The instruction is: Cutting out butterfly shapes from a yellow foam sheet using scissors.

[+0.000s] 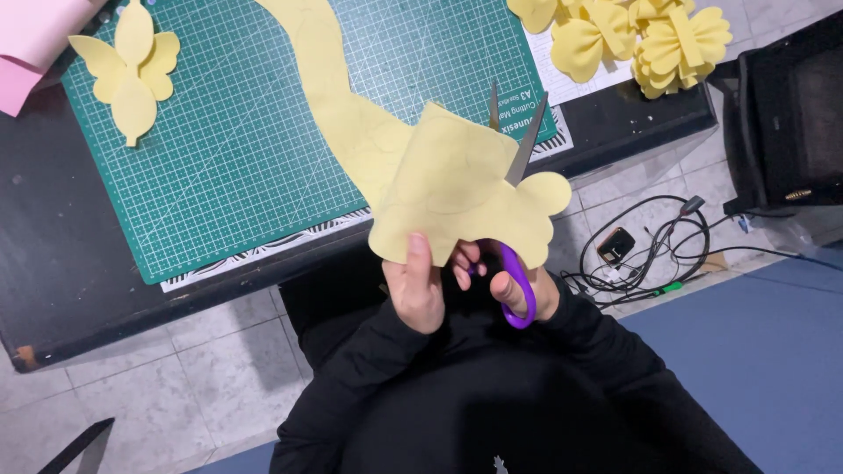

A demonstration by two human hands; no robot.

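Observation:
My left hand [415, 285] pinches the lower edge of a pale yellow foam sheet [457, 189] with petal outlines drawn on it. A long strip of the same sheet trails up across the green cutting mat [228, 149]. My right hand [518, 285] grips purple-handled scissors [518, 167], their blades apart and reaching up around the sheet's right side. A rounded lobe of the sheet sticks out to the right of the blades. Both hands hover just off the front edge of the black table [79, 290].
Cut yellow petal shapes [132, 66] lie at the mat's upper left, next to pink foam [31, 44]. Finished yellow foam flowers [650, 35] sit at the table's upper right. A tangle of cables [650, 254] lies on the tiled floor; a black box [790, 114] stands right.

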